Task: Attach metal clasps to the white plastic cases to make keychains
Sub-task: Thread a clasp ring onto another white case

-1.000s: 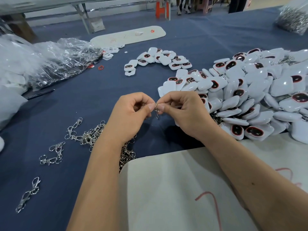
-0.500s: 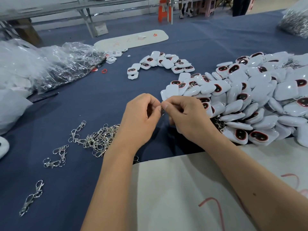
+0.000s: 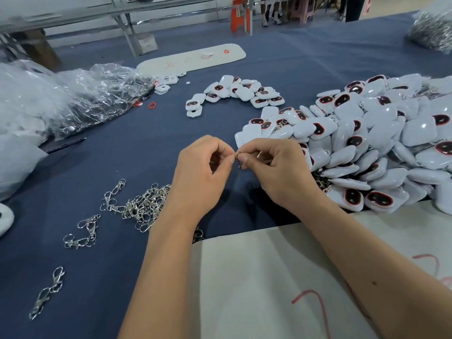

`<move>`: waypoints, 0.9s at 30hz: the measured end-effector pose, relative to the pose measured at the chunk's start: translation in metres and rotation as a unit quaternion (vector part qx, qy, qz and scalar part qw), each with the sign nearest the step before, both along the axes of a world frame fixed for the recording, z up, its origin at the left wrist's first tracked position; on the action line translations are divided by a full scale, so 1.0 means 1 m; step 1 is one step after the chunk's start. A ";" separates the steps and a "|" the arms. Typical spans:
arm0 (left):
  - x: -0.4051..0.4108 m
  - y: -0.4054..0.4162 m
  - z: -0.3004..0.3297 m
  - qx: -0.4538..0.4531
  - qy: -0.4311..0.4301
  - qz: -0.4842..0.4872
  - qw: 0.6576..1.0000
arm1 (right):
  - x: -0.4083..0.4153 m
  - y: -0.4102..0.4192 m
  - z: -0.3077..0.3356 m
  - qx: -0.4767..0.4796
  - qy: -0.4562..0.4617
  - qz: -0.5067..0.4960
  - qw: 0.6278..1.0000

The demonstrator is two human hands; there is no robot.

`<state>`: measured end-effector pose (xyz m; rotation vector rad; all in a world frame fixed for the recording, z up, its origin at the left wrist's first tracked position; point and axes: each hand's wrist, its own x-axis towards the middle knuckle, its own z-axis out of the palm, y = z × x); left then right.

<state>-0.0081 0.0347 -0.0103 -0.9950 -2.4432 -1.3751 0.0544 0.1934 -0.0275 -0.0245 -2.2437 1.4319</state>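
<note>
The scene is lit evenly and fairly brightly by diffuse overhead light, so that only soft, short shadows are cast on the dark blue cloth-covered table (image 3: 137, 152) beneath the left hand (image 3: 199, 176) and the right hand (image 3: 277, 173). Small white glare spots are seen on the heap of glossy white plastic cases (image 3: 381, 140) to the right of the hands, and broader sheen is thrown back by the crumpled clear plastic bags (image 3: 80, 94) to their far left. Wide-angle bowing is noticed along the table's far edge and outer margins, where detail is softened, while the tiny metal clasp (image 3: 238, 159) pinched between the fingertips is slightly blurred.
</note>
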 end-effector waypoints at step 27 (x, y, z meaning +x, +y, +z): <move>-0.001 0.000 -0.003 -0.016 0.054 0.008 0.998 | 0.002 -0.010 0.004 0.213 0.033 -0.092 0.972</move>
